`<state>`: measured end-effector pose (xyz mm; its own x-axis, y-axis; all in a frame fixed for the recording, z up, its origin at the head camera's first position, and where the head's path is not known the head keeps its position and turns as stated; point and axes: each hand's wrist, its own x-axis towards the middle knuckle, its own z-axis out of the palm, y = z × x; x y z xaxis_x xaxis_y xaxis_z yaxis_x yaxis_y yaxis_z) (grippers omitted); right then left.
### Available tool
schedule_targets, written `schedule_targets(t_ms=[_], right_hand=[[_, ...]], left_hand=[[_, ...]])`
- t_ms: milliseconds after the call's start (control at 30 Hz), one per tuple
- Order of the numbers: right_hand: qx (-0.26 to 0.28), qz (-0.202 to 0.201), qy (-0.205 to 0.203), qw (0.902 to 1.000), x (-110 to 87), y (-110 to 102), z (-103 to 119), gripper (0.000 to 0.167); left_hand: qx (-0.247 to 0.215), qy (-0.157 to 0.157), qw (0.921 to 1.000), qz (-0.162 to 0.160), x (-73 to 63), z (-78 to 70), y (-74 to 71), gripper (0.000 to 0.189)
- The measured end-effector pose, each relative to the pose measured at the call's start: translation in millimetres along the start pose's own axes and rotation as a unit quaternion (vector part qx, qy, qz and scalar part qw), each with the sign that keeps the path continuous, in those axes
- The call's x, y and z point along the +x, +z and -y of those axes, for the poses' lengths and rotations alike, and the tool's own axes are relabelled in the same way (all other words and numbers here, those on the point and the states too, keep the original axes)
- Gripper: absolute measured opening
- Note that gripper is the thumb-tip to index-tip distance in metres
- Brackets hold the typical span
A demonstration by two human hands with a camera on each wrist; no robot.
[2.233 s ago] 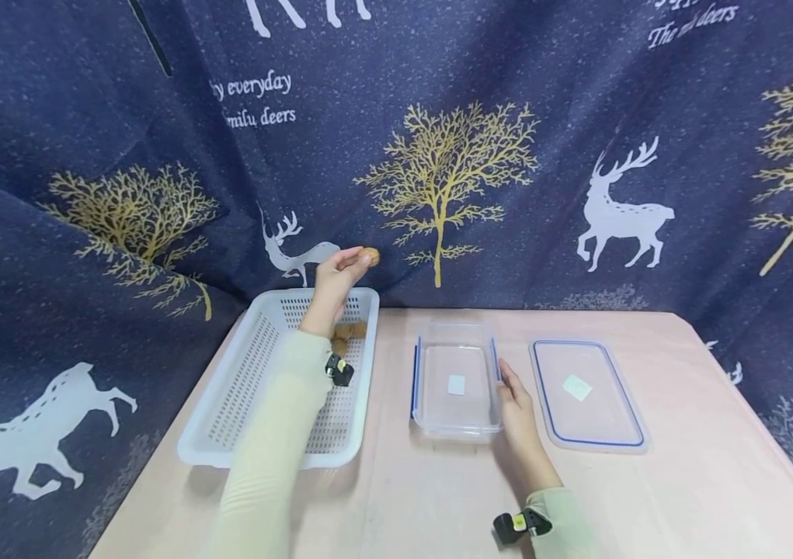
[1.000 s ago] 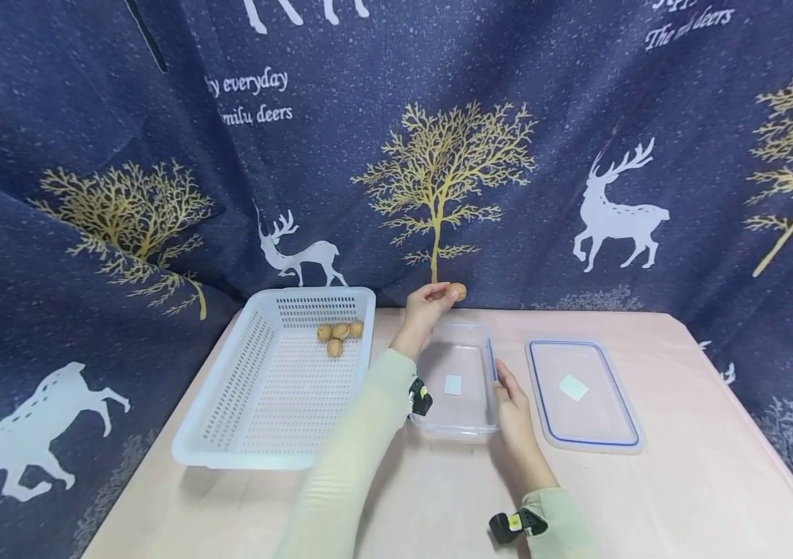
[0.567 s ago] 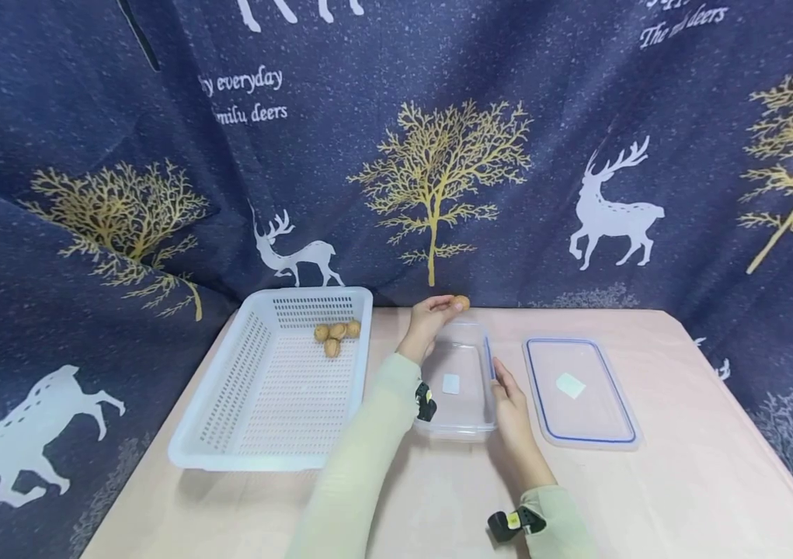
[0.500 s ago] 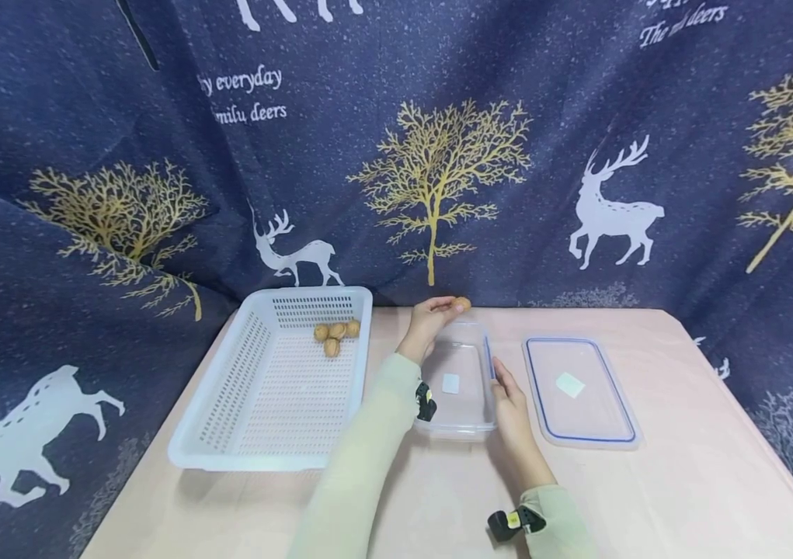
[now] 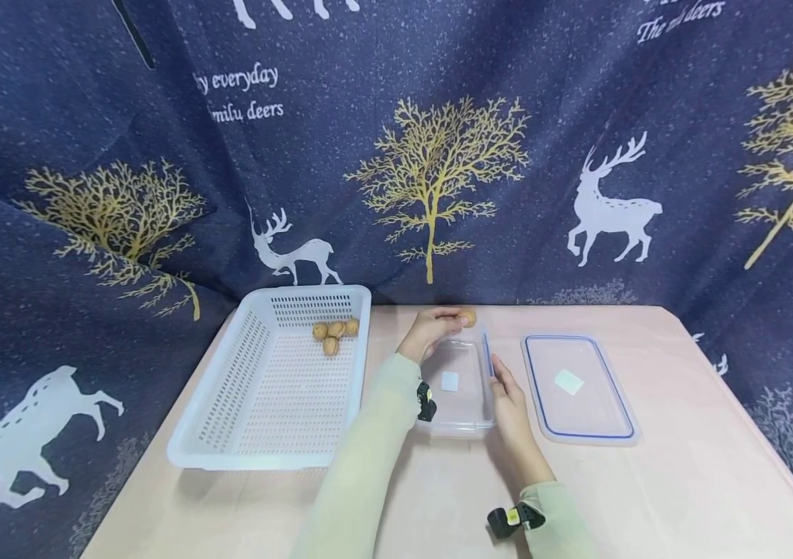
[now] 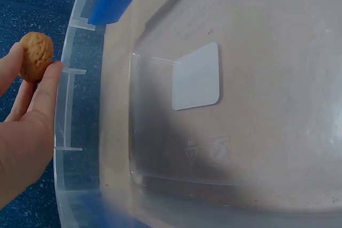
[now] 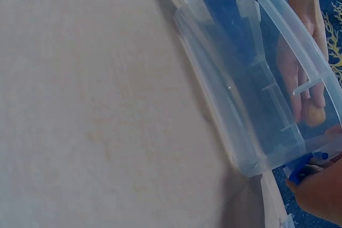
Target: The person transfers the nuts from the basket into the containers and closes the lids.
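Observation:
My left hand (image 5: 431, 330) pinches a walnut (image 5: 468, 317) between thumb and fingertips, at the far end of a clear plastic food container (image 5: 462, 404). In the left wrist view the walnut (image 6: 36, 56) shows just outside the container's rim (image 6: 63, 94). Beside the right wall, my right hand (image 5: 513, 407) holds the container near a blue clip (image 7: 302, 166); part of its fingers is hidden. A white label (image 6: 196, 77) shows on the container's floor, with no walnuts around it.
To the left stands a white perforated basket (image 5: 277, 404) with several walnuts (image 5: 331, 347) near its far right corner. A clear lid (image 5: 588, 407) with a blue seal lies right of the container. Behind the pink-covered table (image 5: 690, 435) hangs a dark blue deer-patterned cloth (image 5: 508, 70).
My left hand has carried the walnut from above the basket rightward to the container's far end, and has lowered slightly since half a second ago. The right hand has stayed at the container.

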<state>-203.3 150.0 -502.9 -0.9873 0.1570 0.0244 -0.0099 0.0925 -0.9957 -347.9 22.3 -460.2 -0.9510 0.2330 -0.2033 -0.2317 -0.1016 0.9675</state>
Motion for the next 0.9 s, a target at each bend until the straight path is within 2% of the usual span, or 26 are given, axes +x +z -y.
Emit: schedule_targets(t_ms=[200, 433, 700, 900], right_hand=[[-0.004, -0.003, -0.007, 1.0, 1.8, -1, 0, 0.049], [0.002, -0.001, -0.007, 1.0, 3.0, -3, 0, 0.049], [0.014, 0.001, 0.0, 0.9999, 1.0, 0, 2, 0.049], [0.005, 0.001, -0.008, 1.0, 1.0, 0, 0, 0.049]], left_hand=[[-0.016, -0.016, 0.9997, 0.013, -0.4, 0.7, -0.4, 0.038], [0.003, -0.038, 0.9987, 0.033, -1.3, 1.9, 1.2, 0.038], [0.003, -0.063, 0.9969, 0.047, -2.0, 6.8, 0.6, 0.039], [0.026, -0.092, 0.9939, 0.055, 0.2, 10.3, 1.1, 0.041]])
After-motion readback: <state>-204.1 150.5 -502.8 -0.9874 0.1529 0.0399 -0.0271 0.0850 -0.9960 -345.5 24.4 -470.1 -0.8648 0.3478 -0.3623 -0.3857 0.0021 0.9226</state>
